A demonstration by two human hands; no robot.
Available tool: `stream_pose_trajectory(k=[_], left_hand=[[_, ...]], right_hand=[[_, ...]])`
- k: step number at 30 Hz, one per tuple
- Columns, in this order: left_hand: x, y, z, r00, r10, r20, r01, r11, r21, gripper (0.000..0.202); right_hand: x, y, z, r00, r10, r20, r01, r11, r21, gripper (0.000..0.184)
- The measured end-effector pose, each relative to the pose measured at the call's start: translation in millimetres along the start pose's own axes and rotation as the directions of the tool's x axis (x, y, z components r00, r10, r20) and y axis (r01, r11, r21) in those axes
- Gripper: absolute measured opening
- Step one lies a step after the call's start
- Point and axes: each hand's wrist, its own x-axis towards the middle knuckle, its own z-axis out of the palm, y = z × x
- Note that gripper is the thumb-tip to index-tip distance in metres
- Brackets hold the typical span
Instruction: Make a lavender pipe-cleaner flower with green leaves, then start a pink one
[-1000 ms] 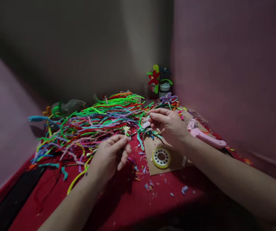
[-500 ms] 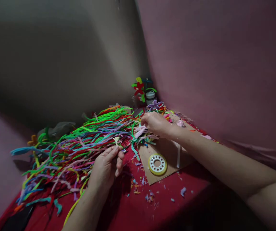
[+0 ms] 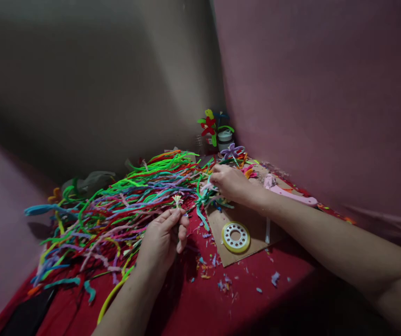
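My left hand [image 3: 167, 235] is closed in a pinch on a small bunch of cream pipe cleaner pieces [image 3: 177, 200], whose tips fan out above the thumb. My right hand [image 3: 230, 182] is at a heap of short pipe cleaner pieces [image 3: 203, 198] in green, teal and pale lilac. Its fingers are bent together and their tips are partly hidden, so what they grip cannot be made out. Left of both hands spreads a large pile of long, many-coloured pipe cleaners [image 3: 116, 214].
A roll of yellow-edged tape [image 3: 235, 237] lies on a cardboard sheet [image 3: 230, 259]. A pink-handled tool [image 3: 291, 193] lies beyond my right forearm. Behind are a purple pipe cleaner flower [image 3: 232, 150], a red one [image 3: 208, 126] and a lidded jar [image 3: 225, 137]. Fuzz scraps dot the red cloth [image 3: 221, 308].
The view has shifted slightly, so things sit further right. The pink-handled tool shows more beyond my right forearm. My left hand keeps its pinch on the cream bunch; my right hand stays at the heap.
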Motion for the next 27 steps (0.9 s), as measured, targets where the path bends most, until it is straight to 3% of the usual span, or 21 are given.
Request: stream_pose_trajectory(k=[3, 5, 6, 7, 8, 10, 11, 13, 16, 22, 27], left_hand=[[1.1, -0.9, -0.9, 0.999, -0.03, -0.023, 0.029, 0.998, -0.054, 0.014], [1.3, -0.9, -0.9, 0.998, -0.059, -0.022, 0.057, 0.994, -0.088, 0.013], [0.9, -0.7, -0.6, 0.998, -0.069, -0.013, 0.067, 0.993, -0.101, 0.013], [0.2, -0.3, -0.1, 0.997, -0.072, 0.001, 0.072, 0.991, -0.114, 0.014], [-0.9, 0.2, 0.6, 0.997, -0.072, 0.017, 0.073, 0.989, -0.125, 0.015], [-4.1, 1.6, 2.7, 0.997, -0.071, 0.043, 0.076, 0.987, -0.139, 0.018], [-6.0, 2.5, 4.1, 0.996, -0.075, 0.052, 0.081, 0.987, -0.141, 0.02], [-10.2, 4.1, 7.6, 0.993, -0.094, 0.068, 0.102, 0.985, -0.137, 0.025], [-16.2, 5.2, 13.3, 0.985, -0.138, 0.107, 0.152, 0.979, -0.137, 0.028], [-22.1, 2.8, 18.3, 0.973, -0.174, 0.153, 0.201, 0.961, -0.188, 0.023], [-24.7, 3.1, 19.8, 0.961, -0.225, 0.163, 0.251, 0.953, -0.167, 0.019]], right_hand=[[-1.1, -1.2, -4.4, 0.977, 0.084, -0.196, -0.035, 0.97, 0.24, 0.016], [-2.8, -7.3, -9.5, 0.939, 0.214, -0.269, -0.042, 0.848, 0.528, 0.011], [-4.0, -11.7, -12.2, 0.932, 0.284, -0.224, -0.057, 0.726, 0.685, 0.007], [-5.4, -16.7, -14.8, 0.937, 0.333, -0.111, -0.093, 0.542, 0.835, 0.003], [-7.1, -21.9, -16.9, 0.939, 0.342, 0.034, -0.148, 0.314, 0.938, 0.004], [-10.9, -31.8, -19.3, 0.933, 0.242, 0.267, -0.245, -0.118, 0.962, 0.01], [-12.9, -36.1, -19.4, 0.929, 0.167, 0.33, -0.279, -0.27, 0.922, 0.011], [-17.1, -42.8, -17.4, 0.928, 0.042, 0.369, -0.315, -0.438, 0.842, 0.012], [-22.1, -48.9, -10.2, 0.938, -0.048, 0.343, -0.32, -0.504, 0.803, 0.011], [-25.9, -52.7, 7.2, 0.897, -0.08, 0.435, -0.416, -0.485, 0.769, 0.022], [-27.7, -52.6, 12.5, 0.902, -0.155, 0.403, -0.424, -0.49, 0.761, 0.023]])
